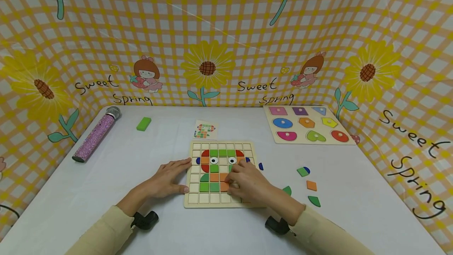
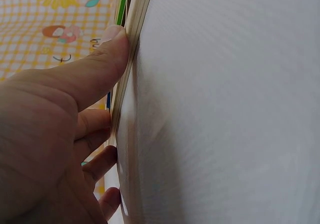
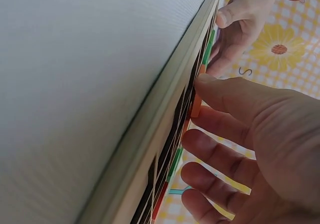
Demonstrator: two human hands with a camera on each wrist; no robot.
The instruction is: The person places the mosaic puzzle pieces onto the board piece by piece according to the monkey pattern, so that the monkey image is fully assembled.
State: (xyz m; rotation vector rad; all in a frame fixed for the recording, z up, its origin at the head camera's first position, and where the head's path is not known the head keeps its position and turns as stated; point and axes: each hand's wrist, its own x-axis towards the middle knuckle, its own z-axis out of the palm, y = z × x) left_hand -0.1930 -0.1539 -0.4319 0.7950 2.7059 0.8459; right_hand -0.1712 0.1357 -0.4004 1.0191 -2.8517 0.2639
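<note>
A wooden grid board (image 1: pixel 193 198) lies mid-table, partly filled with coloured tiles and two eye tiles. My left hand (image 1: pixel 166 178) rests along its left edge, fingers extended; in the left wrist view the thumb (image 2: pixel 112 47) touches the board's side. Over the lower right of the grid, my right hand (image 1: pixel 249 180) has thumb and forefinger at an orange square tile (image 3: pixel 197 104), pinching it close to the board. Orange tiles (image 1: pixel 214 177) and green tiles (image 1: pixel 204 187) sit beside its fingertips. That hand covers several cells.
A pattern card (image 1: pixel 206 130) lies behind the board. Loose tiles right of it include an orange square (image 1: pixel 311 185) and a green quarter-round (image 1: pixel 314 201). A shape puzzle (image 1: pixel 315 125) stands back right; a glittery microphone (image 1: pixel 95 137) and green block (image 1: pixel 143 124) lie left.
</note>
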